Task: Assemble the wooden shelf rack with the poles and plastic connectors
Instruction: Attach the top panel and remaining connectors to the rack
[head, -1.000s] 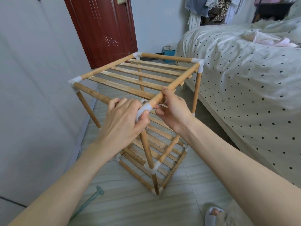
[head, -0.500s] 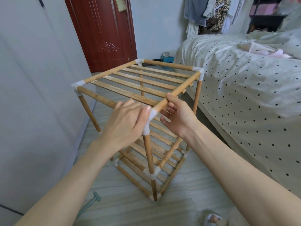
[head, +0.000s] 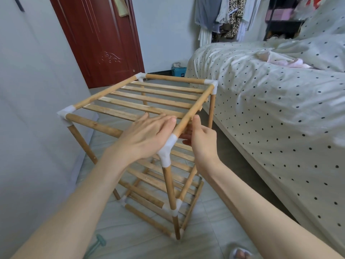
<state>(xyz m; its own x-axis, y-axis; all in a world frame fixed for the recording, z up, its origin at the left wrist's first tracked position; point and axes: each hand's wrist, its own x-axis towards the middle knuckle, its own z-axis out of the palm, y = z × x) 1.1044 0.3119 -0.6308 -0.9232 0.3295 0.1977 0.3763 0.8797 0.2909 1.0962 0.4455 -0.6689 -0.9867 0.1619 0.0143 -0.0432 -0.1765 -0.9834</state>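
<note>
Rack stands upright on the floor between wall and bed, frame closed at all four top corners, so I judge this the final seating check. My left hand lies flat, fingers straight, on the top slats beside the near corner connector; my right hand curls around the side pole. Next: press the pole into that connector, then test the rack for wobble.

- My rack is tan wood with white plastic connectors.
- The bedspread is cream with black dots.
- The door is dark red.
- The floor tiles are pale grey.
</note>
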